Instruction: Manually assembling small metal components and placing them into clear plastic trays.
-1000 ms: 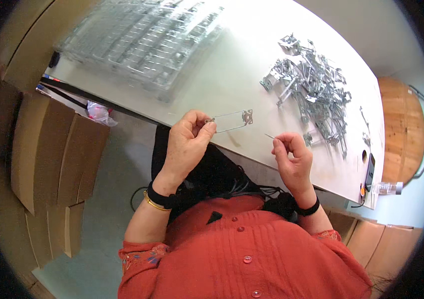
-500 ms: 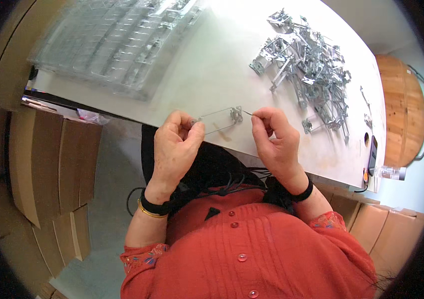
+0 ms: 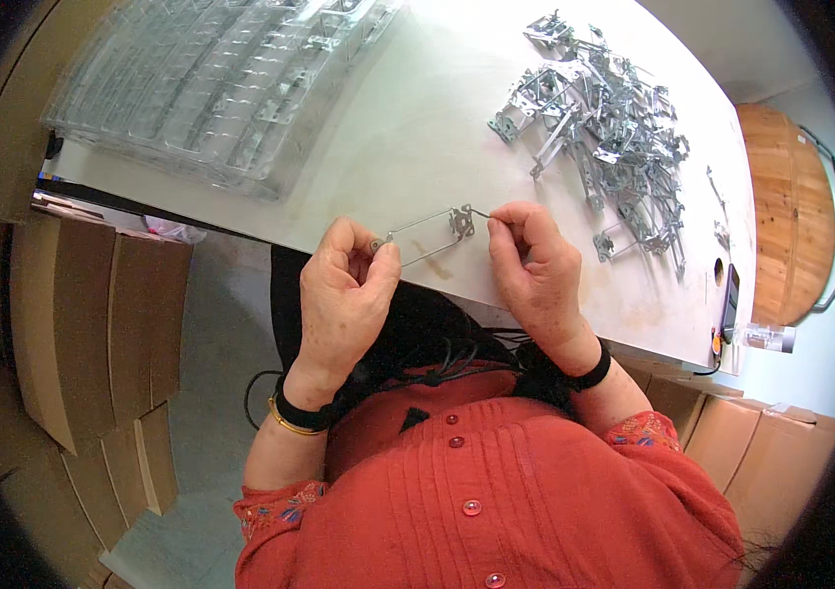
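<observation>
metal bracket (image 3: 462,222) above near edge of worktop (image 3: 417,118): left hand (image 3: 344,294) pinches one end, right hand (image 3: 540,270) pinches thin pin (image 3: 482,213). since earlier views, i see pin brought from well apart to bracket's free end plate; parts thus nearly meet, contact i cannot confirm.

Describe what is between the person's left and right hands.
In the head view, a metal wire bracket reaches out from the left hand, then a thin metal rod held by the right hand near the bracket's far end.
</observation>
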`<control>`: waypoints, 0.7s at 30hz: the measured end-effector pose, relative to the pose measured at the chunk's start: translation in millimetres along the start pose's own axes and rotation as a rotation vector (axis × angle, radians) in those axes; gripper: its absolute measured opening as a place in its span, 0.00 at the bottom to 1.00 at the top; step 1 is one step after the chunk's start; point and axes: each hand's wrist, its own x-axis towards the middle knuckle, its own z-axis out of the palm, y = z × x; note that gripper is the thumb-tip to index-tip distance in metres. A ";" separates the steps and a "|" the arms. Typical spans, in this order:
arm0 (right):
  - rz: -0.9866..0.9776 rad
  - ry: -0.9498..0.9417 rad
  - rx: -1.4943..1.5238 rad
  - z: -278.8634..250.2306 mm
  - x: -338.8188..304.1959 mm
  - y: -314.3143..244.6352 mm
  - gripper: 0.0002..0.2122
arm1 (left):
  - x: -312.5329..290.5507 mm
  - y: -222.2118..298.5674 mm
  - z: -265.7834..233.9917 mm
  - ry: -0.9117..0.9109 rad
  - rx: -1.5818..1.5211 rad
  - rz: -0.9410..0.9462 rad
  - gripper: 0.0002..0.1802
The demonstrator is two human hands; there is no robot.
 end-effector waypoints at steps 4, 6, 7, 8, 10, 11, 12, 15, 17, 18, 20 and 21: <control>-0.011 -0.006 0.024 1.0 1.9 0.6 0.04 | -2.1 -2.4 0.4 0.005 0.022 0.032 0.10; -0.024 -0.008 0.022 3.1 2.7 1.8 0.04 | -4.6 -3.0 -0.7 -0.014 0.023 0.021 0.10; -0.033 -0.008 0.018 2.9 3.1 1.9 0.04 | -5.4 -2.5 -0.5 -0.035 0.021 0.010 0.09; -0.042 -0.007 0.014 2.6 3.3 2.0 0.04 | -5.7 -1.7 0.0 -0.036 0.020 0.010 0.09; -0.044 -0.009 0.006 2.7 2.8 3.0 0.04 | -6.0 -0.3 0.7 -0.041 -0.007 0.005 0.09; -0.046 -0.011 -0.002 2.9 2.5 3.5 0.04 | -6.2 -0.1 0.7 -0.041 -0.007 0.005 0.09; -0.046 -0.010 -0.002 2.3 2.3 2.0 0.04 | -6.3 0.0 0.9 -0.041 -0.001 0.014 0.08; -0.014 -0.055 0.033 1.0 1.5 -3.7 0.04 | -6.6 -2.9 1.4 -0.016 0.007 0.043 0.09; 0.042 -0.043 0.090 2.1 1.1 -2.6 0.04 | -5.6 -4.1 2.9 0.002 0.009 0.064 0.09; 0.044 -0.041 0.088 1.2 1.0 -2.0 0.04 | -5.5 -3.5 3.6 -0.004 0.001 0.062 0.09; 0.028 -0.013 0.087 1.3 0.8 -2.0 0.04 | -5.6 -1.9 2.9 -0.007 -0.004 0.059 0.09; 0.029 -0.012 0.088 0.9 0.7 -2.8 0.04 | -5.5 -1.2 2.7 -0.005 0.002 0.068 0.09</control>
